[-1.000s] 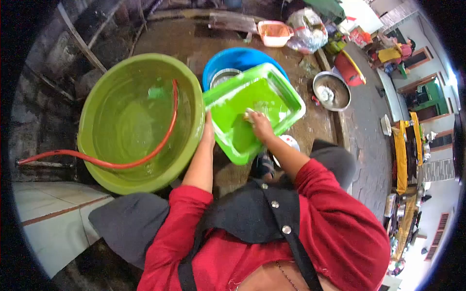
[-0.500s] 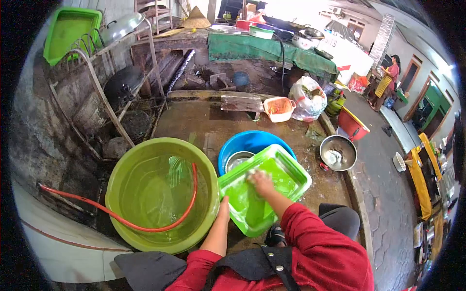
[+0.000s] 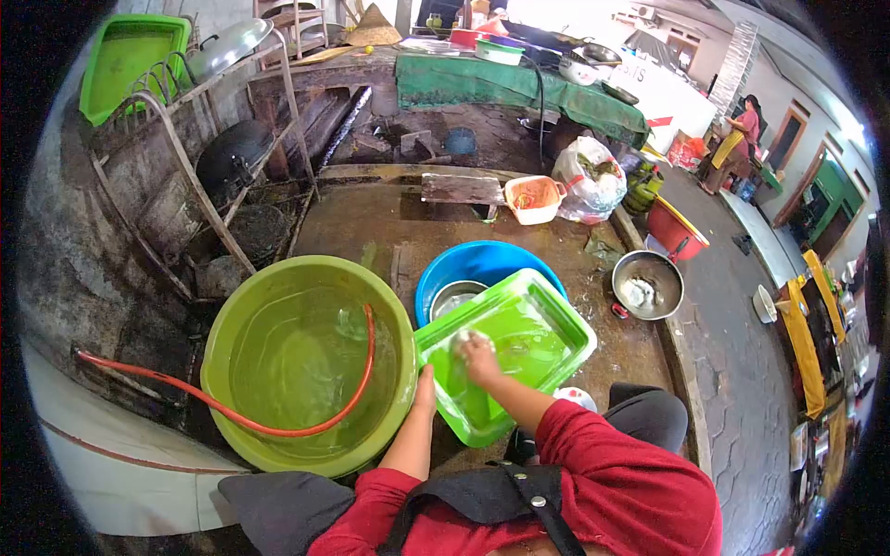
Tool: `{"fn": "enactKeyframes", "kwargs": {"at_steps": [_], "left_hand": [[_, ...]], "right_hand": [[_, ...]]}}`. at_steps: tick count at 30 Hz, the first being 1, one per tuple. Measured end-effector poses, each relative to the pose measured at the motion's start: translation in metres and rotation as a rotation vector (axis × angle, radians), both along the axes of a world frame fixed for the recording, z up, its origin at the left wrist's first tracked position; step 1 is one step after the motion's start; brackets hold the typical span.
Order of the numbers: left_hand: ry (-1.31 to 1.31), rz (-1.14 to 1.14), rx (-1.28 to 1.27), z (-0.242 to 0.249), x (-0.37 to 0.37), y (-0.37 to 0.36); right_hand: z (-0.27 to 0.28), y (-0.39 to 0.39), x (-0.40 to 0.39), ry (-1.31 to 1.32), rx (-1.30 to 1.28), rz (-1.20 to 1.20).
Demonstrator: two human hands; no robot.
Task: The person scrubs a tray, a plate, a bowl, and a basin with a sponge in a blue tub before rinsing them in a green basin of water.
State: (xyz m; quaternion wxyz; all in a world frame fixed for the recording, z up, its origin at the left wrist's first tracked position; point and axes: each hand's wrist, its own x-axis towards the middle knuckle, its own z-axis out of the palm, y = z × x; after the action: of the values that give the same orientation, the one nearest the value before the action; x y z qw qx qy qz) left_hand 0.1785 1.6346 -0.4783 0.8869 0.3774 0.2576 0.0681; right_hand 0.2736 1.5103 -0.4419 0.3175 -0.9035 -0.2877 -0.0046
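A bright green rectangular tray (image 3: 542, 357) is tilted over the rim of a blue basin (image 3: 491, 255), with soapy suds on its inner face. My left hand (image 3: 424, 389) grips the tray's left edge, its fingers mostly hidden behind it. Inside the tray, my right hand (image 3: 480, 360) presses a white foamy wad (image 3: 461, 341) against the surface; suds hide what the wad is. A metal bowl (image 3: 454, 298) shows in the blue basin, partly covered by the tray. Left of my hands stands a large olive-green tub (image 3: 222, 371) of water, with an orange hose (image 3: 306, 431) running into it.
A metal pan (image 3: 648, 284) with suds sits at the right ledge, near a red basin (image 3: 675, 227). Ahead are a low wooden bench (image 3: 462, 189), an orange-and-white basket (image 3: 534, 200) and a filled plastic bag (image 3: 590, 181). A metal rack (image 3: 185, 167) stands left. Another person (image 3: 737, 144) stands far right.
My right hand has slid left and slightly down across the tray with the white wad. The left hand keeps its hold on the edge. The distant person has shifted posture.
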Motion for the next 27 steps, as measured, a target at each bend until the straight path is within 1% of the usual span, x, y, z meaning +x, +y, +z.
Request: {"fn": "enactKeyframes", "kwargs": {"at_steps": [1,2,3,4,5,6,7,8,9,10,11,12,13,15,16,18,19,20,22,23,25,26,27], "left_hand": [[-0.002,-0.003,-0.001,-0.002,0.001,-0.002],[0.024,0.048,0.068,0.007,0.000,-0.003],[0.049,0.102,0.139,0.020,-0.002,-0.004],[0.118,0.132,0.142,0.043,-0.006,-0.006],[0.119,0.133,0.146,0.039,-0.005,-0.004],[0.058,0.117,0.142,0.024,-0.002,-0.003],[-0.001,0.100,0.136,0.009,0.003,-0.002],[-0.020,0.063,0.068,-0.032,0.014,0.003],[-0.018,0.059,0.065,-0.015,0.010,0.001],[0.007,0.031,-0.010,0.023,0.002,-0.003],[0.034,0.007,-0.086,0.044,-0.004,-0.005],[0.012,0.012,-0.047,0.039,-0.003,-0.005],[0.016,0.014,-0.049,0.042,-0.004,-0.004],[0.031,-0.007,0.087,0.048,-0.006,-0.005],[0.034,-0.005,0.078,0.046,-0.005,-0.006],[-0.015,-0.016,-0.054,0.037,-0.002,-0.004],[-0.012,-0.013,-0.060,0.038,0.000,-0.003],[-0.020,-0.014,-0.027,0.040,0.002,-0.002],[-0.016,-0.015,0.021,0.048,-0.004,0.000],[0.014,-0.011,0.007,0.051,-0.001,0.002],[-0.004,0.075,0.076,0.053,0.007,0.008],[-0.010,0.115,0.111,0.049,0.009,0.010],[-0.012,0.151,0.144,0.042,0.005,0.006]], "right_hand": [[0.005,0.002,-0.015,-0.048,-0.114,0.105],[0.011,0.003,-0.030,-0.096,-0.226,0.211],[0.022,-0.001,-0.046,-0.097,-0.223,0.211],[0.036,-0.007,-0.062,-0.060,-0.292,0.252],[0.045,-0.014,-0.069,-0.024,-0.363,0.293],[0.047,-0.024,-0.069,-0.022,-0.360,0.293],[0.050,-0.039,-0.068,-0.010,-0.386,0.245],[0.053,-0.056,-0.067,0.005,-0.415,0.196],[0.052,-0.073,-0.055,-0.048,-0.456,0.068],[0.050,-0.091,-0.037,-0.099,-0.499,-0.057],[0.049,-0.114,-0.021,-0.189,-0.477,-0.155],[0.023,-0.141,0.007,0.020,-0.369,-0.292],[0.050,-0.142,0.007,-0.090,-0.442,-0.360],[0.032,-0.140,0.014,-0.096,-0.489,-0.480],[0.024,-0.139,0.012,-0.095,-0.497,-0.477],[0.027,-0.106,-0.014,-0.042,-0.563,-0.375],[0.031,-0.089,-0.026,0.000,-0.474,-0.285],[0.025,-0.076,-0.034,-0.054,-0.329,-0.203],[0.020,-0.042,-0.035,-0.013,-0.100,-0.044],[0.037,-0.021,-0.038,0.063,-0.036,-0.026],[0.053,0.018,-0.036,-0.001,0.037,0.045],[0.063,0.035,-0.037,-0.014,0.100,0.140],[0.062,0.051,-0.036,-0.093,0.150,0.214]]}}
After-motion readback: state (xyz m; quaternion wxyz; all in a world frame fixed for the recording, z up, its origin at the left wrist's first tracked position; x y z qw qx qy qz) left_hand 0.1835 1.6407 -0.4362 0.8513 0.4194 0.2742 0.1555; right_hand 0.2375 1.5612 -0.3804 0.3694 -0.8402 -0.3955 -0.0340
